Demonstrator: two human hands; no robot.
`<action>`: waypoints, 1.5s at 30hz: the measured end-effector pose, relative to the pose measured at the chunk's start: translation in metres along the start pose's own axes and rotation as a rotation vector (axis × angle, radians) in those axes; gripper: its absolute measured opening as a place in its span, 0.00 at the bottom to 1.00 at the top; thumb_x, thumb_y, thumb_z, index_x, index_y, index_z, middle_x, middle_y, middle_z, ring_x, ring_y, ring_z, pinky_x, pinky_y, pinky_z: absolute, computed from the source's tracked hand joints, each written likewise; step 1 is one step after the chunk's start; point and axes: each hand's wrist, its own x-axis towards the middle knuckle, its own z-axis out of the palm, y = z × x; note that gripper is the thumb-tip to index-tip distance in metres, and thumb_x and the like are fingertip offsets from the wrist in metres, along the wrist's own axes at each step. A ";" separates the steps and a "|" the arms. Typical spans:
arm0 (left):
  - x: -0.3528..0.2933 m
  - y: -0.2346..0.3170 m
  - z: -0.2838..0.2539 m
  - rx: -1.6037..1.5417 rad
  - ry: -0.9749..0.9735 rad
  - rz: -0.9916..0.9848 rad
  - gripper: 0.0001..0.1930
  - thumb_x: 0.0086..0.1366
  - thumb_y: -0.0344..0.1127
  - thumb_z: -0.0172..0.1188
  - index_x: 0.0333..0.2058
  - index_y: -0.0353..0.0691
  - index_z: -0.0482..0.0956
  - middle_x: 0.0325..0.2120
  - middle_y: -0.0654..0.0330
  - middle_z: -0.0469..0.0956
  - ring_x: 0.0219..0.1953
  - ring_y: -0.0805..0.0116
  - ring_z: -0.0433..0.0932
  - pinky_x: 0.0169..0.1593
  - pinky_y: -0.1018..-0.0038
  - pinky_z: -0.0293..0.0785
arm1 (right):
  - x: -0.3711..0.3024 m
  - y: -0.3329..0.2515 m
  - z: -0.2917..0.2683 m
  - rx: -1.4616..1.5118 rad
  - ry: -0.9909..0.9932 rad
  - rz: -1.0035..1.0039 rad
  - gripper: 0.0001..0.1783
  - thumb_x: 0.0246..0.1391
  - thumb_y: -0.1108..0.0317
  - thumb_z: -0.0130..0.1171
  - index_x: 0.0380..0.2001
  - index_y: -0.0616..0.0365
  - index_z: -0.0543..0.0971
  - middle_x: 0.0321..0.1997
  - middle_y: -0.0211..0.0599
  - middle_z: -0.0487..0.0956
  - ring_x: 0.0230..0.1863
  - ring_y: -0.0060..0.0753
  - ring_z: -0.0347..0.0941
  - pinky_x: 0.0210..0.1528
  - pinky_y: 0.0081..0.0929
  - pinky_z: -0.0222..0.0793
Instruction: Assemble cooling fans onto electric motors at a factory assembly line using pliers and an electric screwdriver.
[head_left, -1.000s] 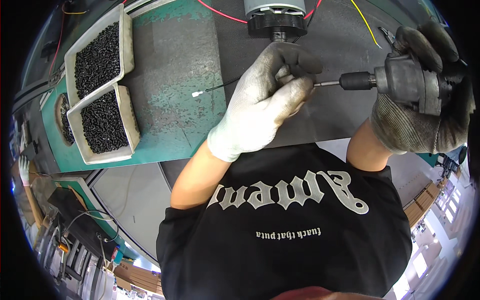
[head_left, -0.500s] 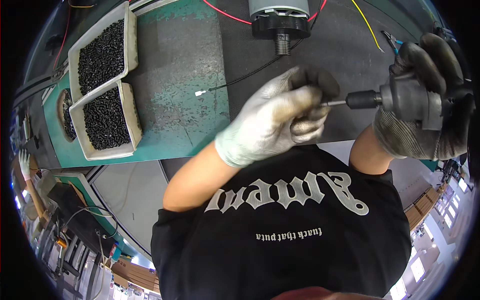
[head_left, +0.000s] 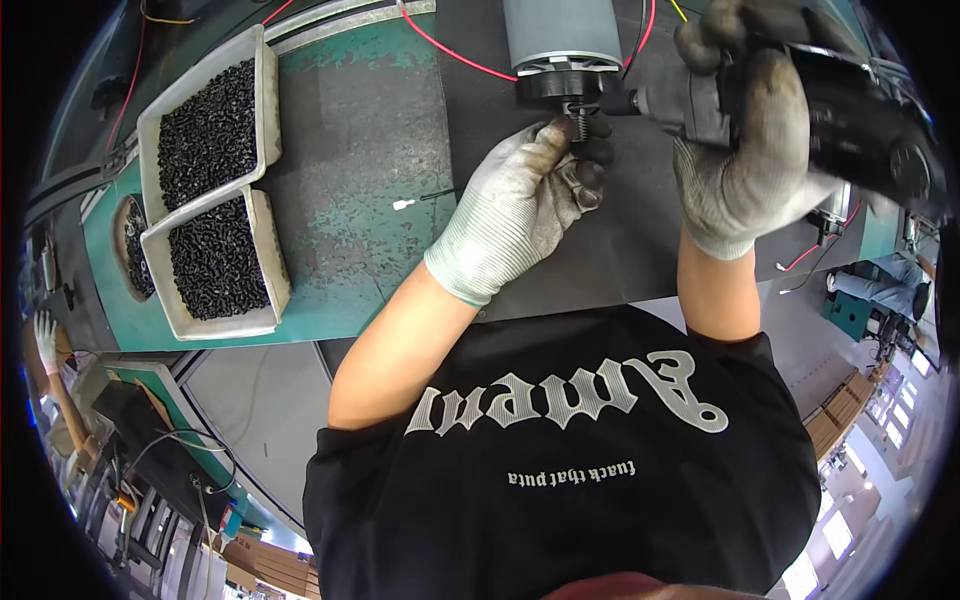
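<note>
A grey cylindrical motor (head_left: 562, 38) with a black end collar lies at the top centre, its threaded shaft (head_left: 578, 118) pointing toward me. My left hand (head_left: 535, 185), in a white glove with dirty fingertips, is closed with thumb and fingers around the shaft's end. Any small part between those fingers is hidden. In my gloved right hand (head_left: 750, 150) is a black and grey power screwdriver (head_left: 690, 105), gripped around its body. Its nose points left and reaches the side of the shaft just below the collar. The bit's tip is too dark to make out.
Two pale bins (head_left: 275, 240) filled with small black parts stand at the left, beside a round dish (head_left: 130, 245). A red wire (head_left: 455, 62) runs to the motor. A white wire connector (head_left: 403, 204) lies on the dark mat. Another person's gloved hand (head_left: 45, 340) shows far left.
Both hands have moved up to the motor shaft; the screwdriver's bit was at my left fingertips before. The motor sits slightly lower in view, and the black wire's connector has shifted slightly.
</note>
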 end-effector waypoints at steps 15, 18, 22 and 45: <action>0.001 0.003 0.008 0.100 0.114 0.049 0.15 0.73 0.40 0.50 0.46 0.33 0.73 0.33 0.59 0.78 0.31 0.74 0.74 0.36 0.77 0.72 | 0.016 0.018 -0.044 0.582 -0.472 0.321 0.19 0.58 0.70 0.52 0.53 0.53 0.70 0.47 0.46 0.71 0.40 0.32 0.63 0.36 0.30 0.67; 0.000 0.002 0.005 0.199 0.129 0.037 0.15 0.73 0.40 0.50 0.46 0.32 0.73 0.32 0.58 0.78 0.30 0.74 0.74 0.36 0.78 0.72 | 0.020 0.015 -0.048 0.696 -0.599 0.533 0.17 0.58 0.70 0.54 0.52 0.50 0.72 0.47 0.44 0.72 0.37 0.29 0.61 0.36 0.29 0.65; 0.001 0.003 0.006 0.201 0.136 0.048 0.15 0.73 0.40 0.51 0.45 0.32 0.73 0.31 0.58 0.77 0.29 0.74 0.74 0.35 0.78 0.71 | 0.024 0.021 -0.072 0.301 -0.751 0.406 0.17 0.58 0.74 0.53 0.51 0.59 0.71 0.43 0.46 0.73 0.34 0.30 0.64 0.35 0.31 0.67; 0.000 0.001 0.045 1.605 0.610 0.449 0.15 0.56 0.37 0.68 0.36 0.34 0.77 0.22 0.54 0.80 0.26 0.61 0.81 0.34 0.68 0.75 | 0.184 0.060 -0.295 -0.875 -0.004 -0.338 0.23 0.53 0.72 0.67 0.51 0.68 0.74 0.45 0.39 0.80 0.40 0.28 0.77 0.48 0.25 0.71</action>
